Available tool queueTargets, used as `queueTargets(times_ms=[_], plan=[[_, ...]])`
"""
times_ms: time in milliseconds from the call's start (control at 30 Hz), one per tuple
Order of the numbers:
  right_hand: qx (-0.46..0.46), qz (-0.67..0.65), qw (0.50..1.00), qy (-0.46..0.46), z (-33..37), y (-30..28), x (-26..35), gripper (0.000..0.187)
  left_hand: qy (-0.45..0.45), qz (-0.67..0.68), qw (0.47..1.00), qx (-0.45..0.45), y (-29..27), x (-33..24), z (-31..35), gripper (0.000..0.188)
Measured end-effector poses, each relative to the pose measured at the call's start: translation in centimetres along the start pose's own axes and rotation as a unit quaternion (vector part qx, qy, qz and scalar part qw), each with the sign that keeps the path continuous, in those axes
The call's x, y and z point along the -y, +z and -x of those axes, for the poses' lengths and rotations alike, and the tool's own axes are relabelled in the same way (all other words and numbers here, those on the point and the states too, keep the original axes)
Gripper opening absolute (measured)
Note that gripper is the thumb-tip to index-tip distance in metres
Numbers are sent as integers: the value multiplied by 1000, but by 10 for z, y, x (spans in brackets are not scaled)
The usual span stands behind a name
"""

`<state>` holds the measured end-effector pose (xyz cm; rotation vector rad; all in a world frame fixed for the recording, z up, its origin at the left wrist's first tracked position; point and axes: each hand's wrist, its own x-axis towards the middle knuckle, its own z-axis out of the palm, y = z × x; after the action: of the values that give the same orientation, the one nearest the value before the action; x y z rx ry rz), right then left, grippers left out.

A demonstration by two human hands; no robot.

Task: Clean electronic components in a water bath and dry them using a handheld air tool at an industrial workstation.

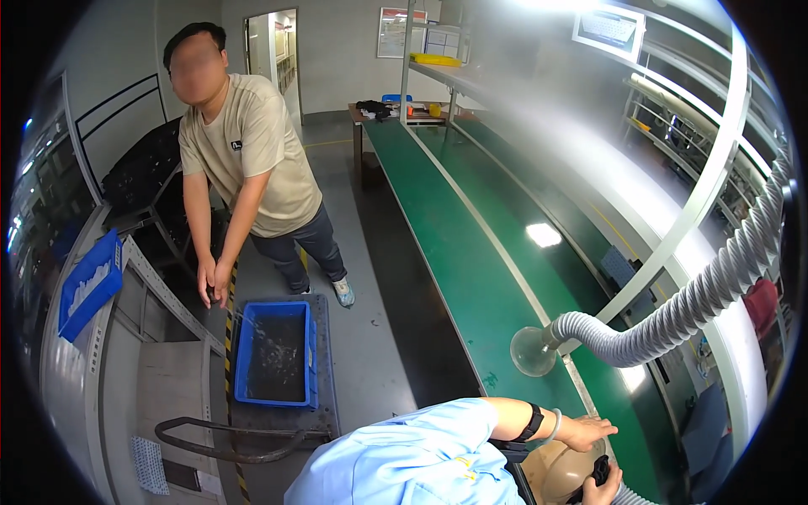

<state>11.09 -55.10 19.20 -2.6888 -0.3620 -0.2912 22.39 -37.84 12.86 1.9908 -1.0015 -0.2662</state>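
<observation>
Near the unclenched left hand (587, 433) — the right hand (603, 491) grips a small black object (600, 469).

Framed sign (608, 32) and wall poster (401, 34), both illegible at this size

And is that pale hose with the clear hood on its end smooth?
No, the pale hose is ribbed along its visible length.
</observation>
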Motion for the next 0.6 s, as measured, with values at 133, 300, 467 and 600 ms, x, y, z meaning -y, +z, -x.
queueTargets(times_ms=[133, 300, 467, 600], plan=[[20, -12, 1000, -17, -2, -13, 39, 48, 47, -18, 999, 17, 1, -11, -1, 64], [112, -103, 987, 55, 0, -10, 38, 50, 71, -45, 996, 35, 7, -18, 7, 45], [83, -66, 994, 21, 8, -1, 32, 47, 131, -13, 991, 7, 26, -6, 2, 22], [1, -124, 990, 70, 10, 12, 42, 37, 161, -40, 986, 2, 12, 14, -4, 16]])
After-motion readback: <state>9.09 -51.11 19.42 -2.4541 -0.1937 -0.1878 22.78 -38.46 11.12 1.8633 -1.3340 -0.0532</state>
